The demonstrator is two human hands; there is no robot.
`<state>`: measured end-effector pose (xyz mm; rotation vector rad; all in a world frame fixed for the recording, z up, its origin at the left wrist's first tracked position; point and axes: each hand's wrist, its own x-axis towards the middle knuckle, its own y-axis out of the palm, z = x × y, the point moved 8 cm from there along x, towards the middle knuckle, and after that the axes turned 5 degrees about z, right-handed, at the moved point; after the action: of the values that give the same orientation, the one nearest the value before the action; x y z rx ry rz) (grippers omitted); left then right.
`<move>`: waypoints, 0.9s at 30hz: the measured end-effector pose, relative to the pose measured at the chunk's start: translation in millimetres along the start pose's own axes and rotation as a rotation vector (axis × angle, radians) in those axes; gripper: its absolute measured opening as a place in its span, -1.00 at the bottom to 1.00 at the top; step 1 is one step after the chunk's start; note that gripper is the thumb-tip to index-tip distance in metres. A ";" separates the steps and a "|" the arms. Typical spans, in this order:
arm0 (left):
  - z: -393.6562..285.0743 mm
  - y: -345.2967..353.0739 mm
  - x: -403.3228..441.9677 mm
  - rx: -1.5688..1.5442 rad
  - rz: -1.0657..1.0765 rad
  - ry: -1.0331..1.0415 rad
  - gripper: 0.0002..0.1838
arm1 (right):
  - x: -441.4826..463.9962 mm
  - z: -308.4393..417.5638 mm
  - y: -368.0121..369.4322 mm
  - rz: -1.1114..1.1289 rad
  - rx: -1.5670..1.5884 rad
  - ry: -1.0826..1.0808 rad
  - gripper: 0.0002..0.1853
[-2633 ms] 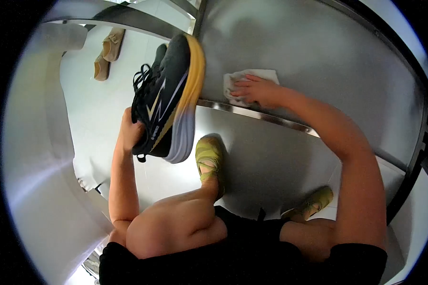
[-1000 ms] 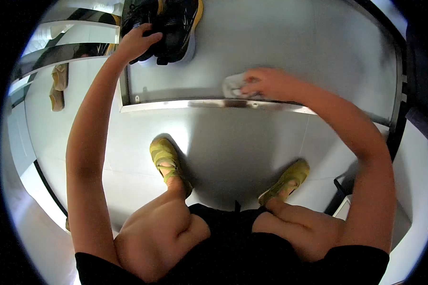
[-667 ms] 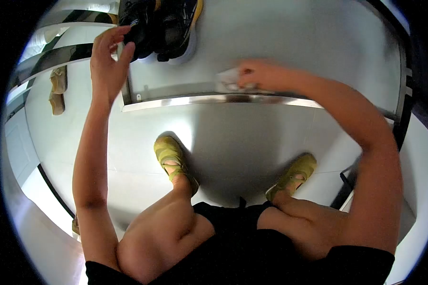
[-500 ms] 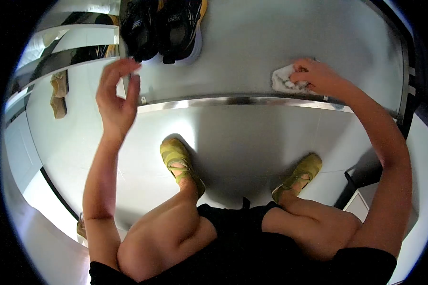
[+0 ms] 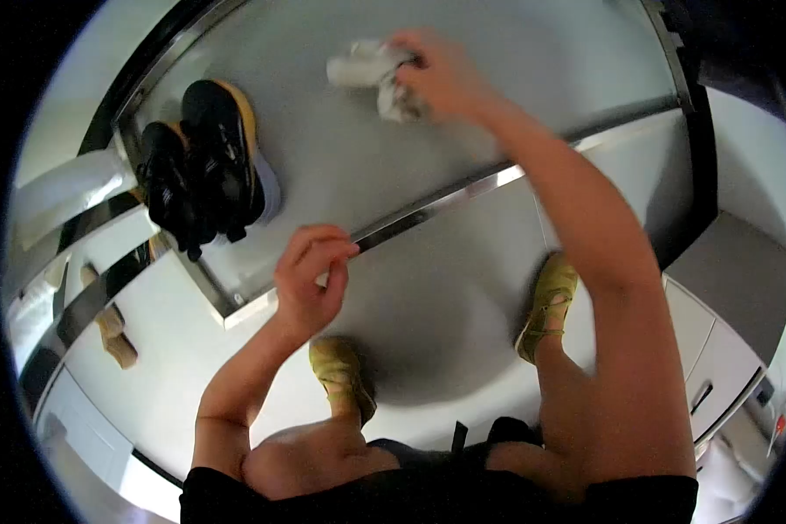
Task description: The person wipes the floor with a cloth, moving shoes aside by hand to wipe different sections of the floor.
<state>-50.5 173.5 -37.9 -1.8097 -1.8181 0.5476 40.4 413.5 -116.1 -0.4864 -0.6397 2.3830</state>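
Note:
My right hand point(image 5: 436, 74) grips a crumpled white-grey cloth point(image 5: 367, 68) over the grey shelf surface point(image 5: 323, 148); both are slightly blurred. My left hand point(image 5: 312, 279) hovers near the shelf's shiny metal front edge point(image 5: 410, 220), its fingers curled with the thumb and fingertips apart and nothing between them. A pair of black sneakers point(image 5: 223, 162) with yellow and white soles stands side by side on the left part of the shelf, away from both hands.
Curved metal bars of a rack point(image 5: 87, 301) run along the left. Tan shoes point(image 5: 113, 336) lie on the floor beyond them. My feet in yellow-green shoes point(image 5: 336, 362) are below the shelf edge. A white cabinet point(image 5: 716, 367) stands at the right.
The view has turned, so the shelf edge now slants. My right hand has carried the cloth farther back and left over the shelf. My left hand, earlier at the sneakers, has let go and moved away.

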 end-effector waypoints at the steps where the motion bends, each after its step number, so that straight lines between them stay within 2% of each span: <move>1: 2.3 8.8 -5.0 -0.032 0.049 -0.004 -0.76 | -14.3 -4.8 -24.1 0.057 0.307 0.152 -0.65; 3: 3.6 21.3 -19.1 -0.035 0.105 0.004 -0.76 | -61.4 -16.2 -81.6 -0.045 0.303 0.106 -0.63; 5: 4.8 23.4 -15.8 0.000 0.118 0.057 -0.76 | -127.4 -6.3 -121.1 -0.278 0.601 0.189 -0.58; 6: 11.4 25.8 -12.0 -0.005 0.118 0.031 -0.76 | -157.8 -16.3 -132.4 -0.318 0.607 0.251 -0.59; 10: 17.5 51.1 -12.8 -0.078 0.161 -0.033 -0.74 | -281.3 -57.9 -119.2 -0.536 0.770 0.526 -0.60; 11: 16.1 56.4 -10.0 -0.101 0.180 -0.029 -0.74 | -307.4 -75.0 -108.6 -0.563 0.730 0.576 -0.60; 14: 19.2 67.4 -0.3 -0.204 0.248 -0.103 -0.72 | -346.9 -107.7 -68.0 -0.460 0.425 0.695 -0.57; 15: 20.5 65.6 2.6 -0.118 0.220 -0.039 -0.71 | -347.5 -121.6 -52.6 -0.403 0.333 0.706 -0.56; 17: 17.1 59.0 2.6 0.053 0.134 0.064 -0.70 | -347.3 -128.1 -38.9 -0.218 -0.079 0.688 -0.53; 18: 21.3 52.7 -0.4 0.088 0.133 0.053 -0.69 | -346.3 -135.7 -27.5 -0.171 -0.160 0.689 -0.46; 21: 22.2 15.7 -20.8 0.236 0.146 0.059 -0.70 | -344.8 -134.9 -24.3 -0.243 -0.259 0.515 -0.36; 23: 29.1 -12.9 -35.5 0.410 0.142 0.082 -0.71 | -346.2 -124.4 -27.5 -0.379 -0.141 0.460 -0.32; 25: 22.0 -35.5 -52.0 0.366 0.099 -0.016 -0.73 | -353.8 -101.4 -33.2 -0.464 -0.090 0.416 -0.33; 26: 19.2 -40.3 -59.7 0.388 0.090 -0.040 -0.73 | -349.6 -99.6 -25.0 -0.413 -0.311 0.257 -0.35; 27: 15.4 -46.3 -65.9 0.420 0.084 -0.065 -0.74 | -345.0 -108.9 -7.8 -0.445 -0.406 0.240 -0.36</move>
<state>-97.9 107.6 -26.6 -1.5973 -1.5284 0.9504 352.5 231.6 -137.6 -0.7059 -1.0075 1.7484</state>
